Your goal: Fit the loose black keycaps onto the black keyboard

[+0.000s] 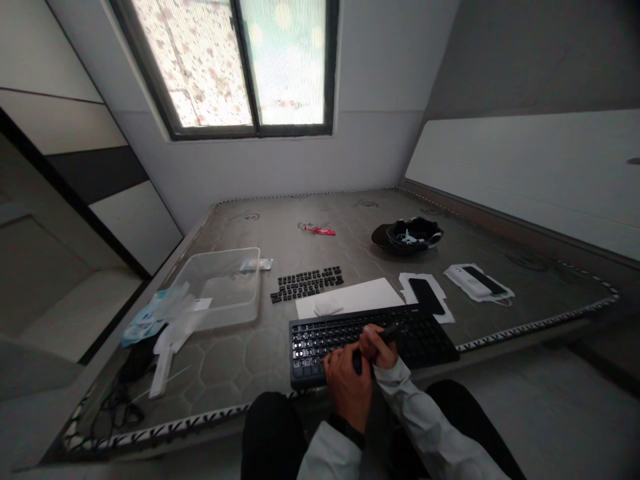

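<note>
A black keyboard (315,347) lies near the mattress edge in front of me; bare key sockets show on its left part. My left hand (349,383) is on its front middle, fingers curled and pressed together. What those fingers hold, if anything, is hidden. Right beside it, my right hand (379,347) is closed around a dark slim-handled tool (395,331), whose end points up to the right. The tool's lower end is hidden by the hands. Behind the keyboard, loose black keycaps (307,285) are laid out in rows. A white sheet (357,297) with a crumpled tissue (329,307) on it touches the keyboard's back.
A clear plastic box (253,293) stands left, with blue-white packaging (145,320) and dark cables (117,407) nearby. On the right are a black phone (426,295) on white paper, a white device (477,283) and a dark cap (407,238). A red packet (320,231) lies farther back.
</note>
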A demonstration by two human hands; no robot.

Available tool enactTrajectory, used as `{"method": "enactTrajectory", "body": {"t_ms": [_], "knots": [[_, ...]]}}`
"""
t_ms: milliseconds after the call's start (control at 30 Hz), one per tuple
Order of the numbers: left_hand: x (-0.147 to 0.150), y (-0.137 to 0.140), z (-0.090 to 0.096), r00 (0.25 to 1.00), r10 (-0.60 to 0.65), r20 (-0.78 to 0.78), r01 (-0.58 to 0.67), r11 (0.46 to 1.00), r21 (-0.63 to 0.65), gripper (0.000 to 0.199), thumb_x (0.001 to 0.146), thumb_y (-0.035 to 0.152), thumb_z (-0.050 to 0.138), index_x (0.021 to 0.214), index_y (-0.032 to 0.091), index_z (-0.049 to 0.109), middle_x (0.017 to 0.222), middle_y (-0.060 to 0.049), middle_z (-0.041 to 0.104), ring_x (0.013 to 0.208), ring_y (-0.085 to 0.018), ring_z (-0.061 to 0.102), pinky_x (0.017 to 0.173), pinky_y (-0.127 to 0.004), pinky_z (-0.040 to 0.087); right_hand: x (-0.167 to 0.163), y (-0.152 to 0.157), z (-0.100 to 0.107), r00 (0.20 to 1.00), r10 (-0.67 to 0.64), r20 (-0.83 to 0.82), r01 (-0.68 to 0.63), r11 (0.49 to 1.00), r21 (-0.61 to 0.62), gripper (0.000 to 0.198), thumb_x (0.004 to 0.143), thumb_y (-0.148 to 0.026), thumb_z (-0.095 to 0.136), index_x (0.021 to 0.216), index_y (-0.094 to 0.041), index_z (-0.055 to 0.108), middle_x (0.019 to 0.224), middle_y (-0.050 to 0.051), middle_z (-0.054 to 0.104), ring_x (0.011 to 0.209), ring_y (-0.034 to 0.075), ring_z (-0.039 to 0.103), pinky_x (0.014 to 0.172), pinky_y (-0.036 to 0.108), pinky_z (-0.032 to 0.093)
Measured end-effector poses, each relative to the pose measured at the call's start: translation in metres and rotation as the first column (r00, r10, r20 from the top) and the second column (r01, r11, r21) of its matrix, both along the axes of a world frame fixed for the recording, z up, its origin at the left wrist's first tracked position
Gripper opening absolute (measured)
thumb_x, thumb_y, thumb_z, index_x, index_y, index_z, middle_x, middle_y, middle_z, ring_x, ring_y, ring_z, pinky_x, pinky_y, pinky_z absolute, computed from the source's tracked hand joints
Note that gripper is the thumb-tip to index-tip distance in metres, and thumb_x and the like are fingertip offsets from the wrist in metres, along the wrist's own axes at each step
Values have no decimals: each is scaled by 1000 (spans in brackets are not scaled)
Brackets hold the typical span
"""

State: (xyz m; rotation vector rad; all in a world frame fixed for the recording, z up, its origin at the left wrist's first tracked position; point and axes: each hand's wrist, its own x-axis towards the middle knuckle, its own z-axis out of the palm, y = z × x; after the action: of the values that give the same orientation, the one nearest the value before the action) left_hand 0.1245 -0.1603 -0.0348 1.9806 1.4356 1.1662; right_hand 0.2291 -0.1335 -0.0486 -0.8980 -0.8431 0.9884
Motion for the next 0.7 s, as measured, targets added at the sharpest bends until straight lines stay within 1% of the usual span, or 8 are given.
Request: {"method": "enactTrajectory", "body": {"t_ms": [67, 167, 333, 500, 633, 700], "knots": [[-1, 0, -1, 1000, 3, 14, -3, 1000, -17, 14, 83, 12, 59, 85, 24, 67, 84, 0, 70, 83, -18, 62, 83, -33, 41, 0, 2, 0, 999, 32, -23, -33, 999, -13, 56, 76, -61, 66, 48, -24, 35, 34, -9, 25, 30, 6, 21, 32, 23, 20], [-3, 0, -1, 1000, -15, 27, 15, 1000, -26, 14, 83, 13, 59, 85, 24, 67, 84, 0, 70, 82, -18, 62, 81, -32, 41, -1, 3, 4, 999, 17, -41, -18, 1000, -25, 56, 75, -61, 67, 47, -24, 35, 34, -10, 24, 29, 6, 19, 30, 22, 20], [-6, 0, -2, 996, -82, 38, 82, 997, -5, 24, 86, 13, 56, 102, 26, 68, 96, 0, 73, 89, -18, 64, 84, -34, 41, -1, 2, 18, 998, 13, -62, -13, 1000, 3, 60, 75, -63, 64, 44, -24, 30, 33, -10, 22, 28, 6, 15, 28, 22, 20], [-8, 0, -2, 997, -71, 43, 72, 997, -23, 20, 83, 11, 58, 92, 25, 70, 88, 0, 72, 84, -18, 63, 80, -34, 42, -1, 1, 19, 997, 27, -71, -28, 1000, -12, 60, 74, -62, 66, 44, -24, 30, 33, -10, 22, 27, 5, 16, 28, 21, 21], [-8, 0, 0, 996, -63, 57, 65, 997, -29, 20, 82, 10, 59, 89, 25, 69, 85, 0, 71, 81, -19, 63, 78, -33, 43, -2, 2, 17, 997, 28, -68, -30, 999, -17, 59, 73, -64, 66, 46, -24, 32, 34, -10, 23, 27, 6, 18, 28, 22, 23], [-8, 0, 0, 997, -55, 57, 57, 998, -38, 18, 83, 12, 59, 89, 25, 69, 84, 0, 71, 79, -19, 63, 78, -33, 43, -1, 2, 17, 998, 8, -59, -10, 1000, -19, 59, 73, -63, 67, 46, -24, 32, 34, -10, 24, 28, 6, 19, 28, 23, 26]]}}
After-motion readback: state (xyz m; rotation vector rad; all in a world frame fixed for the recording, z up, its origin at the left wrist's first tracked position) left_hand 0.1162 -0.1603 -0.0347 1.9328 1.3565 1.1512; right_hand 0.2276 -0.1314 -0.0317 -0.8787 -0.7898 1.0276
